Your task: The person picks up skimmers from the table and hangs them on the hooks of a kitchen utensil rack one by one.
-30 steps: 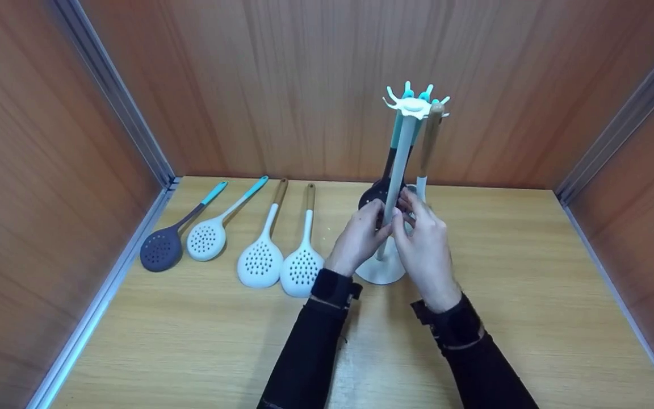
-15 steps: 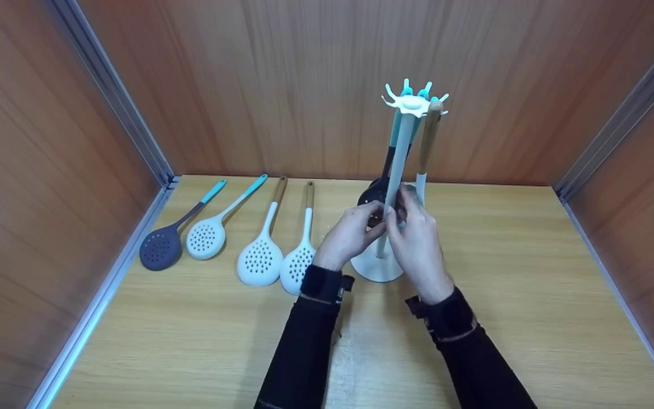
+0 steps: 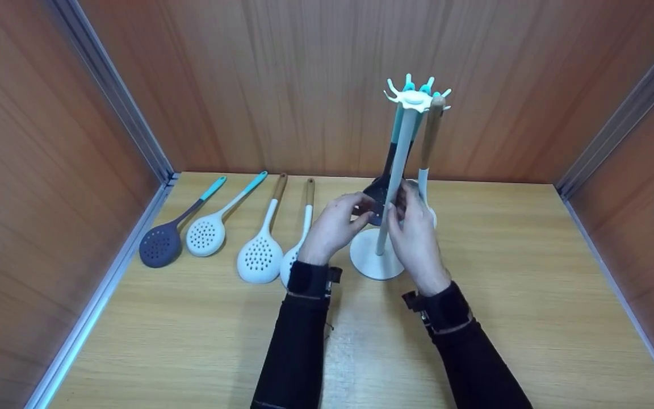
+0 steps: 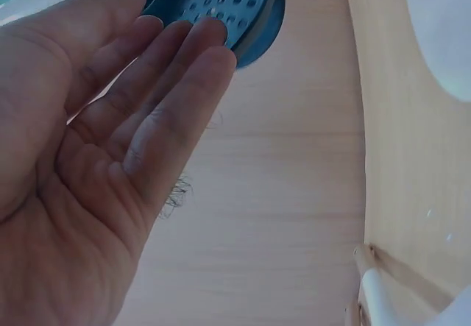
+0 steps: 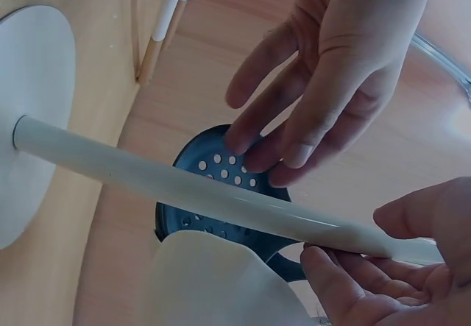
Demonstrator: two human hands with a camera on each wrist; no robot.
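A white utensil stand (image 3: pixel 398 170) with a round base (image 3: pixel 375 261) and hooked top stands centre-right in the head view. Dark utensils with turquoise handles hang behind its pole; one is a perforated skimmer (image 4: pixel 228 6). A white utensil with a wooden handle (image 3: pixel 432 133) hangs at its right, its head partly behind my hand. My right hand (image 3: pixel 416 238) has the pole between thumb and fingers, low down. My left hand (image 3: pixel 335 224) is left of the pole with fingers loosely bent, its fingertips by the skimmer; whether they touch it I cannot tell.
Left on the wooden table lie a dark skimmer (image 3: pixel 160 245) and a white skimmer (image 3: pixel 206 236), both turquoise-handled. Closer to the stand are two white skimmers with wooden handles (image 3: pixel 260 258), one partly behind my left hand. Wooden panels (image 3: pixel 281 85) enclose the back and sides.
My left hand has moved left, away from the pole, and its fingers have spread. My right hand stays at the pole. The hanging utensils' heads show more now.
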